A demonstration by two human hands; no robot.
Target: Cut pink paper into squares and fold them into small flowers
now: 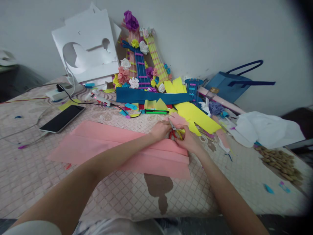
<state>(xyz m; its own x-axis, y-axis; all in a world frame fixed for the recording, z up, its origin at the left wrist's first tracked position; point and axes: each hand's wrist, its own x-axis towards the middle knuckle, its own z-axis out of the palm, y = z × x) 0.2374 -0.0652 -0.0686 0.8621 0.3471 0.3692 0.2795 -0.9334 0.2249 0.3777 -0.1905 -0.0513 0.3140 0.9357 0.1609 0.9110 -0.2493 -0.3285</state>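
Observation:
A wide strip of folded pink crepe paper [105, 137] lies across the table under my left forearm. Near its far right corner my left hand [159, 130] rests with fingers curled, their tips beside the scissor blades; what they pinch is hidden. My right hand [189, 141] is closed around the handles of a small pair of scissors [173, 128] with red and yellow grips. The blades point away and to the left. Just beyond them sits a smaller pink paper piece [179, 119].
Behind are yellow paper [195, 116], a blue paper strip [151, 96], a green cutter [156, 112] and paper guitars with flowers [140, 65]. At left lie a phone [63, 118], a glue gun [100, 98] and cables. Peanuts [281, 163] and a white bag [269, 129] are right.

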